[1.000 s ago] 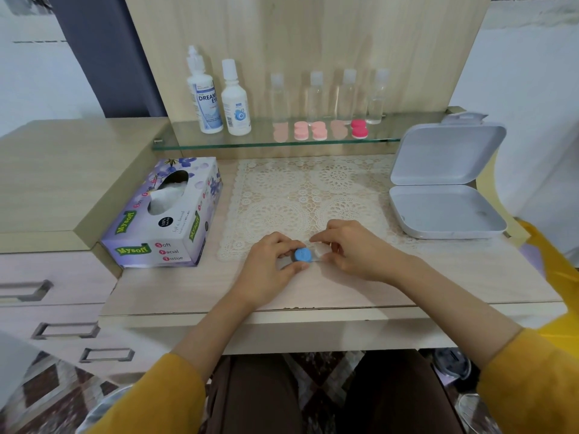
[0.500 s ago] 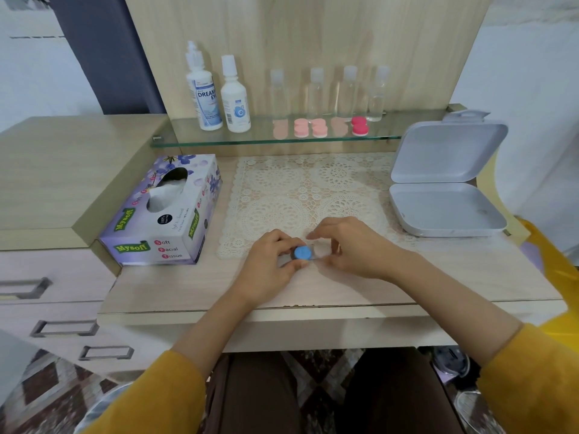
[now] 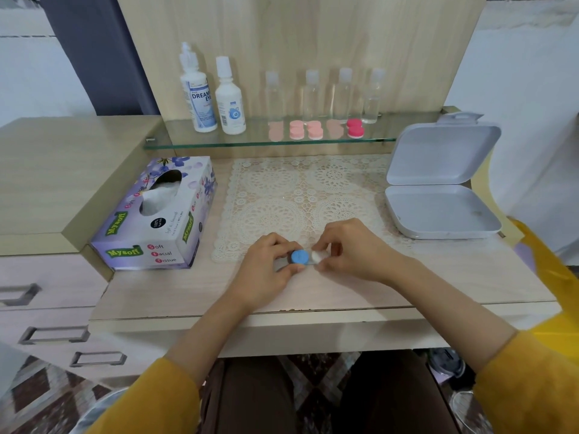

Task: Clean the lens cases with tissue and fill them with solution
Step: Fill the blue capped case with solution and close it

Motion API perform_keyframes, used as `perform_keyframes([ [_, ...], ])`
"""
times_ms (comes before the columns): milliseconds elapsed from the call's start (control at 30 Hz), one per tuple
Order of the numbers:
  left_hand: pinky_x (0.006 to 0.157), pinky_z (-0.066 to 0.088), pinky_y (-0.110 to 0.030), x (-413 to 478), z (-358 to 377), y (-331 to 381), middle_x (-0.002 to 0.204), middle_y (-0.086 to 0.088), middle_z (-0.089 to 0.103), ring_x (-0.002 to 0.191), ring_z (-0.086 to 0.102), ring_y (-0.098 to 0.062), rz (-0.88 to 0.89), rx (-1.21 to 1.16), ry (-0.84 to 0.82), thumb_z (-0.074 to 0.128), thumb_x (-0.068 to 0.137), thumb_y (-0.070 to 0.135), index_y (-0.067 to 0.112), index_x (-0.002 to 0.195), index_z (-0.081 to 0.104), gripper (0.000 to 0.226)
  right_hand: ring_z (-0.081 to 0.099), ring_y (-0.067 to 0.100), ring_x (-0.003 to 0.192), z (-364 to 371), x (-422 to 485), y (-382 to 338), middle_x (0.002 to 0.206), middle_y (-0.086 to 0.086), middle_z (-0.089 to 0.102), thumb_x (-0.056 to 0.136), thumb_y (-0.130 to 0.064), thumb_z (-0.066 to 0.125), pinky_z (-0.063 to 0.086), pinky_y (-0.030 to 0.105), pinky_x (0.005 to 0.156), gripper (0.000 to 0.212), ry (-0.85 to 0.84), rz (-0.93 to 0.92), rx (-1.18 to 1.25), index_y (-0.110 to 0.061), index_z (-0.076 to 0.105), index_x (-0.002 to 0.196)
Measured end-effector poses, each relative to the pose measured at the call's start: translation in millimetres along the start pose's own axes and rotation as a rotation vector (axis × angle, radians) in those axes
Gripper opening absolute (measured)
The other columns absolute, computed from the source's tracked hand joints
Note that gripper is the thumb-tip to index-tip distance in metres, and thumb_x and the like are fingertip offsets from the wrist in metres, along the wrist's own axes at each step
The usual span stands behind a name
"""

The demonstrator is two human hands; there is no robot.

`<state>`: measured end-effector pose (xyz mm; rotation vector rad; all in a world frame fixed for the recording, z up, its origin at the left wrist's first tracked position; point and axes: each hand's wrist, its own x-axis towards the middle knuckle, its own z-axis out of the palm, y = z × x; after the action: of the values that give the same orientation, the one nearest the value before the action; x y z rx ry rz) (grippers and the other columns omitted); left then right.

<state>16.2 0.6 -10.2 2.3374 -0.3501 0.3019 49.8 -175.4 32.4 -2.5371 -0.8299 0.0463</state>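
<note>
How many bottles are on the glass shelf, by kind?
White labelled bottles: 2
Clear small bottles: 4
Total: 6

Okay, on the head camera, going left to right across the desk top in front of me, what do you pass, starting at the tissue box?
Tissue box → left hand → blue lens case → small white piece → right hand pinching it → open white box.
</note>
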Motion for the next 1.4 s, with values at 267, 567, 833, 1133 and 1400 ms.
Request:
perform_keyframes([
  [267,0.079,0.033,-0.003,0.1,-0.4,0.0,0.095,-0.004,0.058,0.09,0.053,-0.013,-0.017,-0.001,0.006,0.072,0.078,0.016,0.012,0.103,0.069,0.026,0.046,-0.004,0.064,-3.7,2.8,-3.8,0.093,-0.007,0.061,0.071,-0.015,0.074,0.036,0.009,0.06,0.031,-0.044,0.011,0.016,-0.014,0.067,0.101],
  [567,0.085,0.039,-0.016,0.0,0.3,0.7,0.096,-0.003,0.058,0.093,0.054,-0.014,-0.03,-0.005,-0.006,0.072,0.078,0.016,0.013,0.104,0.069,0.027,0.05,0.015,0.075,-1.3,7.9,-3.2,0.086,0.004,0.063,0.075,-0.017,0.071,0.036,0.019,0.06,0.021,-0.066,0.026,-0.098,-0.006,0.068,0.093],
  [833,0.086,0.04,-0.02,1.1,-1.6,0.1,0.096,-0.003,0.059,0.092,0.055,-0.015,-0.017,-0.022,-0.019,0.071,0.078,0.013,0.014,0.103,0.069,0.025,0.039,0.014,0.06,4.8,4.5,-3.4,0.067,-0.001,0.042,0.077,-0.024,0.069,0.033,0.029,0.057,0.03,-0.048,-0.034,-0.116,0.002,0.06,0.069],
  [1133,0.079,0.037,-0.007,-0.5,-0.5,0.4,0.093,0.0,0.059,0.088,0.055,-0.013,-0.024,-0.026,0.013,0.075,0.074,0.016,0.012,0.1,0.07,0.027,0.052,0.012,0.071,5.9,-2.5,3.7,0.098,0.002,0.061,0.075,-0.008,0.067,0.038,0.013,0.065,0.03,0.006,-0.059,-0.017,-0.01,0.069,0.105],
  [1400,0.078,0.036,-0.004,-0.3,-3.7,1.1,0.094,0.003,0.059,0.089,0.055,-0.01,-0.03,-0.057,-0.011,0.074,0.075,0.017,0.014,0.106,0.068,0.032,0.049,0.008,0.07,0.0,-4.5,1.2,0.096,0.003,0.06,0.077,-0.008,0.063,0.043,0.021,0.072,0.025,-0.051,-0.06,-0.028,-0.01,0.069,0.101],
])
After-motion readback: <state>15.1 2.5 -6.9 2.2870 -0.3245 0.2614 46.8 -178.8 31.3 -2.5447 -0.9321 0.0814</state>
